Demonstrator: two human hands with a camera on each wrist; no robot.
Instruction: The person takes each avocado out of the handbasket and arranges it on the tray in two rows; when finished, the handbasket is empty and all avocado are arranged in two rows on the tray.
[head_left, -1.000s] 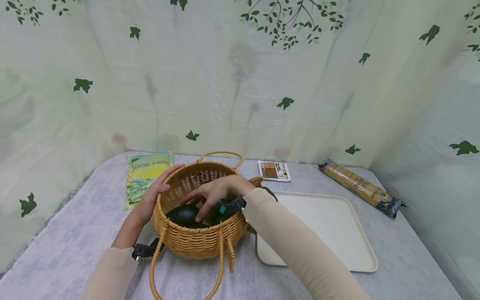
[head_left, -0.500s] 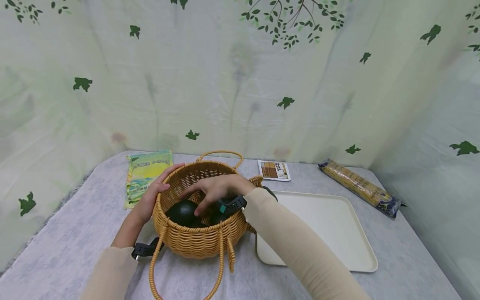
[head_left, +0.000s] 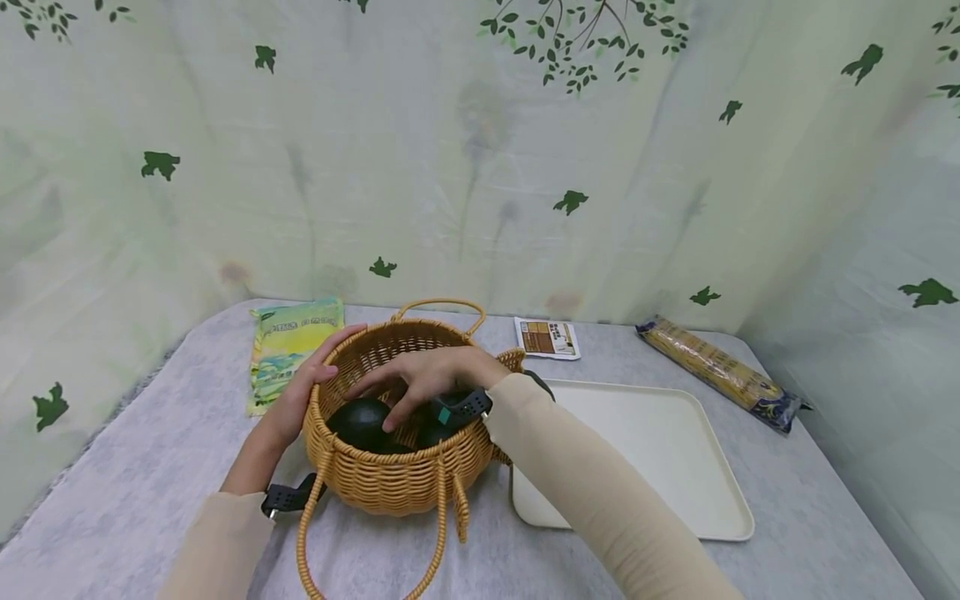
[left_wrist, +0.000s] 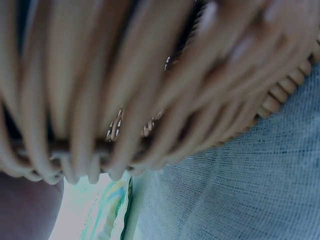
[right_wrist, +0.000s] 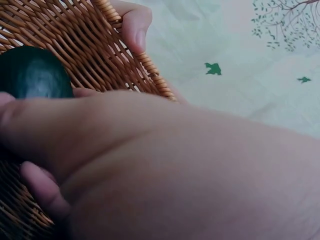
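Observation:
A round wicker basket (head_left: 390, 483) with looped handles stands on the table. My left hand (head_left: 307, 387) grips its left rim, thumb over the edge and fingers along the outside. My right hand (head_left: 423, 375) reaches down into the basket. Its thumb lies against a dark green, glossy, rounded fruit (head_left: 358, 423), with the index finger stretched behind it. The right wrist view shows the same fruit (right_wrist: 37, 72) beside the thumb, against the woven wall. Other fingers are partly hidden by the hand. Wicker close up fills much of the left wrist view.
Right of the basket lies a cream tray (head_left: 637, 467), partly under my right forearm. A yellow-green bag (head_left: 288, 342) is behind my left hand. At the back are a small white and brown packet (head_left: 547, 339) and a long gold packet with blue ends (head_left: 712, 367).
The dark green fruit has shifted slightly left and up inside the basket, along with my right thumb and index finger. My left hand keeps its hold on the rim.

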